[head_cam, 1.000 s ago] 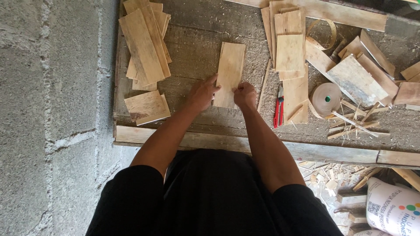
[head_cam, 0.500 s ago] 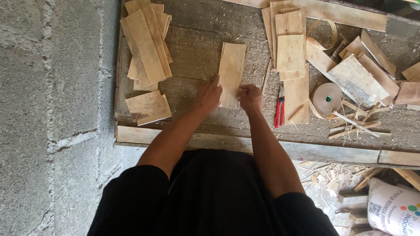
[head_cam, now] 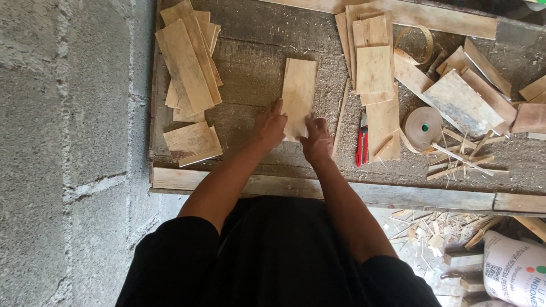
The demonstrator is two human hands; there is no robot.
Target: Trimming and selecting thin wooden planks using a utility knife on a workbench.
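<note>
Evidently thin and light, the wood slat lies flat on the table, left of the red pliers. Judged stiff along the grain, likely to split or splinter; best held by the long edges. Left hand rests open-fingered on its near left corner; right hand curls loosely on the near right corner. Slat's near end is hidden under both hands; whether fingers hook beneath, I cannot tell.
</note>
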